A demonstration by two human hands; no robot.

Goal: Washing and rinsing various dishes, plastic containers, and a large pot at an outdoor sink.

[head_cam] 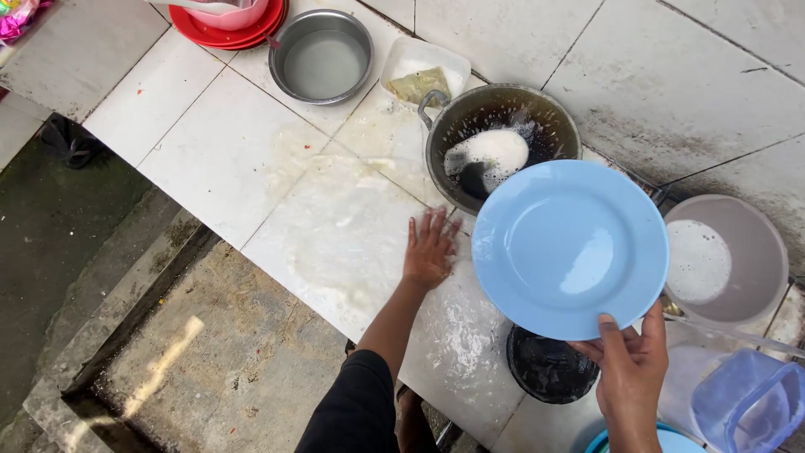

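We are looking down on a floor of large white tiles (226,151), wet and streaked with soapy foam, with grimy patches toward the right. At the left the tiles end in an edge that drops to rough, darker concrete (210,352) and a gutter-like channel, so the free ground lies on that lower left side, and the middle tiles are bare. Along the top stand a stack of red plates (220,35) carrying a pink bowl (235,15), a steel bowl (322,57) and a white tray (426,69) with a yellowish sponge (419,83) in it. A dark pan (537,122) with suds inside sits just behind the blue plate (568,247), and a grey bowl (755,252) of foamy water stands just beside that plate on the right. A black pot lid (549,369) lies below the plate, and a clear blue jug (750,403) is at the lower right corner. Our left hand (429,252) lies flat on the wet tile, all 5 fingers spread open, holding nothing. Our right hand (631,361) pinches the lower rim of the blue plate, thumb on the face, fingers curled behind, holding it up above the tiles, tilted toward us.
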